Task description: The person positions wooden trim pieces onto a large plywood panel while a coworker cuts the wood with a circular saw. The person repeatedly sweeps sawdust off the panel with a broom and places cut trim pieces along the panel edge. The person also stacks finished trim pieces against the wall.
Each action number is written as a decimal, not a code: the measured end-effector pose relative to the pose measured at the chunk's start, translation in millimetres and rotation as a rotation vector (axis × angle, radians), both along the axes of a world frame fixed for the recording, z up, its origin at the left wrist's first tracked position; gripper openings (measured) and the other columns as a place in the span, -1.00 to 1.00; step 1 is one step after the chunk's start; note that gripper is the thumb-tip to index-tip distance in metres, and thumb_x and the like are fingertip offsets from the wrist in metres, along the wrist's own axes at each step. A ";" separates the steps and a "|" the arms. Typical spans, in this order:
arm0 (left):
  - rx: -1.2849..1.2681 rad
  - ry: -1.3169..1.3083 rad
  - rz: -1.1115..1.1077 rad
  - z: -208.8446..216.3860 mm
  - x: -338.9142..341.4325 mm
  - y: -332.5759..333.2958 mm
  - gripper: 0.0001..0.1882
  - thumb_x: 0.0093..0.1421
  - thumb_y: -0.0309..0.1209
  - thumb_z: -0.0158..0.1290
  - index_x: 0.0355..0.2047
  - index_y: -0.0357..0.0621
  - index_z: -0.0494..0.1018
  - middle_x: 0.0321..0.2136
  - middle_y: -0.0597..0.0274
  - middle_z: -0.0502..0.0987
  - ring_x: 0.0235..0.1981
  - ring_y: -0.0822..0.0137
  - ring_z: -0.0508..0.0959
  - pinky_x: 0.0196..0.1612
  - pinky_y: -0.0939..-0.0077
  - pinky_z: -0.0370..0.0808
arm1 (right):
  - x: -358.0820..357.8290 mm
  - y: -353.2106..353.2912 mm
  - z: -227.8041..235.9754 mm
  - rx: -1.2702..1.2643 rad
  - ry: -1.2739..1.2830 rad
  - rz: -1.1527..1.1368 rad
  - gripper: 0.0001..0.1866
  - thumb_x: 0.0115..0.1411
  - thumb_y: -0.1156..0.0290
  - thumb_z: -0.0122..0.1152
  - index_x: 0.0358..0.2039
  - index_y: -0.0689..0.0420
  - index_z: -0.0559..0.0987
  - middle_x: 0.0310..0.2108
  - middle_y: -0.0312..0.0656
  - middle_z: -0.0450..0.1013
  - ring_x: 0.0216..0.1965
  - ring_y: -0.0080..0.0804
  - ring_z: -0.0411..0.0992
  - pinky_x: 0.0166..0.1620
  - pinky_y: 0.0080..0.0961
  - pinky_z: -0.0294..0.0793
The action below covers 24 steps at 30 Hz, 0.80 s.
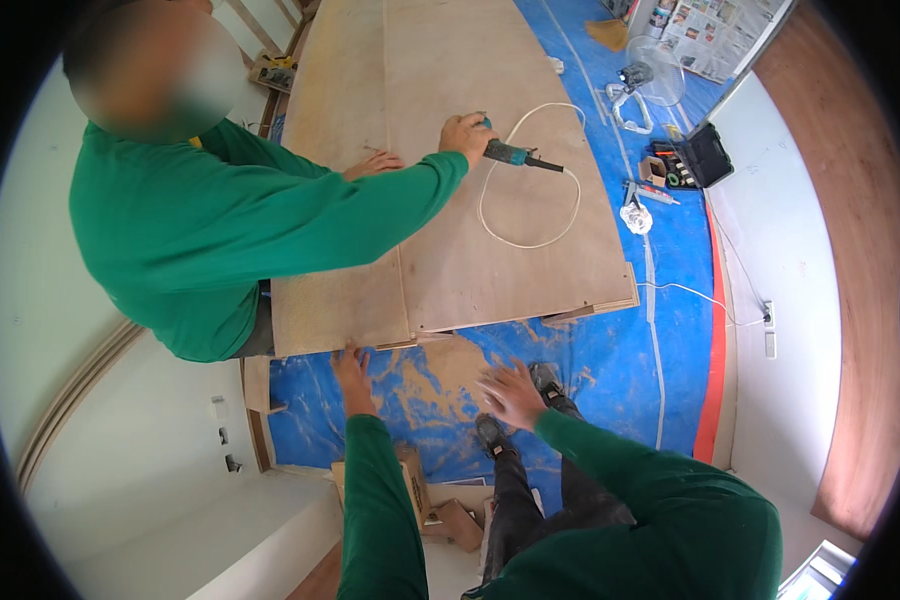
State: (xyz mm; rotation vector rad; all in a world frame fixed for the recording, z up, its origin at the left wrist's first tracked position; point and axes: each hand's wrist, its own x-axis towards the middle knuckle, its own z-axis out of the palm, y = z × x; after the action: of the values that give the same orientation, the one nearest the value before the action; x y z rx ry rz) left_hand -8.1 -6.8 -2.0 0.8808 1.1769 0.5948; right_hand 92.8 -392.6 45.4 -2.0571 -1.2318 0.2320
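left hand at the near edge of the plywood panel, just left of the seam, fingers bent up against the edge; can't tell if i grip or only touch. right hand blurred, fingers spread, nothing in it, over the blue sheet off that same edge. panel lies above the sheet, long side running away from me.

risks: co-worker has a hand on the teal power tool, right of the seam; can't tell if it's running. if i shift the panel, the tool could skid. white cord loops over the panel toward its right edge, so it could snag or drag. sawdust by my shoes might make me slip. edge could splinter into my fingers.

around: co-worker blocks the panel's left edge. off the right edge, caulking gun and open black case crowd the walkway. cardboard box sits by my left forearm.
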 end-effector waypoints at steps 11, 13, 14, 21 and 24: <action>0.096 0.546 0.037 -3.4 -59.2 -91.3 -0.42 0.41 0.03 0.03 0.21 -0.18 0.46 0.00 -0.07 0.62 0.28 -0.03 0.38 0.29 -0.01 0.30 | -8.4 -228.1 -62.0 -0.977 0.635 -0.012 -0.36 0.27 -0.05 0.24 0.23 0.09 0.53 0.16 0.02 0.51 0.22 0.04 0.43 0.34 0.03 0.25; 0.231 0.843 -0.400 0.7 -118.3 -138.6 -0.44 0.42 0.02 -0.02 0.14 -0.20 0.55 -0.05 -0.10 0.64 0.36 -0.08 0.27 0.39 -0.04 0.22 | 1.0 -246.9 -65.0 -1.090 0.705 0.051 -0.17 0.26 -0.23 0.16 0.32 0.16 0.42 0.30 0.10 0.36 0.31 0.06 0.33 0.39 0.00 0.22; 0.500 1.012 -0.660 6.5 -152.1 -167.7 -0.45 0.42 0.00 -0.03 0.14 -0.21 0.55 -0.04 -0.11 0.64 0.40 -0.09 0.20 0.44 -0.05 0.17 | 2.0 -254.9 -60.7 -1.209 0.742 0.059 -0.07 0.25 -0.32 0.12 0.37 0.20 0.36 0.37 0.13 0.28 0.36 0.07 0.28 0.41 -0.01 0.21; 0.238 1.162 -0.723 87.9 -335.9 -342.8 -0.43 0.25 -0.44 0.17 0.25 -0.17 0.30 0.18 -0.22 0.39 0.16 -0.15 0.44 0.15 -0.06 0.50 | 61.9 -247.7 -5.6 -1.163 0.919 0.122 0.03 0.21 -0.49 -0.02 0.43 0.08 0.26 0.40 0.05 0.25 0.32 0.08 0.34 0.34 -0.03 0.33; 0.057 1.215 -0.608 99.6 -364.8 -380.8 -0.54 0.25 -0.34 0.16 0.13 -0.16 0.40 0.08 -0.17 0.47 0.07 -0.10 0.50 0.08 -0.04 0.53 | 124.4 -225.1 -6.2 -1.336 0.916 0.308 -0.12 0.28 -0.40 0.01 0.32 0.09 0.44 0.36 0.06 0.31 0.29 0.01 0.40 0.18 0.00 0.53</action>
State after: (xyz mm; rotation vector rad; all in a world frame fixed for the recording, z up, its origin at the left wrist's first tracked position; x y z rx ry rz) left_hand -372.9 -387.6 97.6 1.6480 1.8124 -0.5215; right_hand 217.3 -617.7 39.1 -2.1153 -0.7584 2.3325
